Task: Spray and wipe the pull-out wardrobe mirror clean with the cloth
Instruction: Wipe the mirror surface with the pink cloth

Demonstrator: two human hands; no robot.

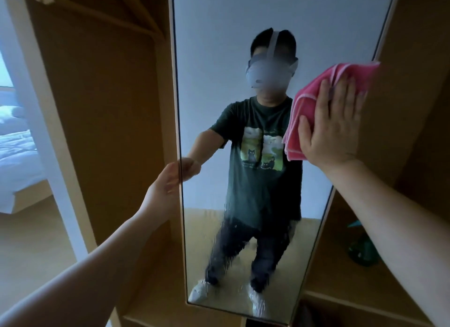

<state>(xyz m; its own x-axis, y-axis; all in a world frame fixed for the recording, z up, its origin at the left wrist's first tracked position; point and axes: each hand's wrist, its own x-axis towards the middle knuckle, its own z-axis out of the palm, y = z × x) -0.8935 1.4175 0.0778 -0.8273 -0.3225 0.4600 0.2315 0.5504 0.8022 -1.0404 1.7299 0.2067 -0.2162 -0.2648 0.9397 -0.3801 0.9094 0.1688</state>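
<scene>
The tall pull-out mirror (214,34) stands upright in the middle of the head view, in a thin pale frame. Spray droplets and streaks cover its lower half. My left hand (168,180) grips the mirror's left edge at mid height, fingers curled round it. My right hand (333,129) lies flat with straight fingers on a folded pink cloth (323,88), pressing it against the glass near the mirror's upper right edge. The mirror reflects a person in a dark T-shirt.
Wooden wardrobe panels (104,107) flank the mirror on both sides. A green spray bottle (360,251) stands on a wardrobe shelf at the lower right, partly behind my right forearm. Wooden hangers (136,7) hang at the top left. A bed (14,151) shows at far left.
</scene>
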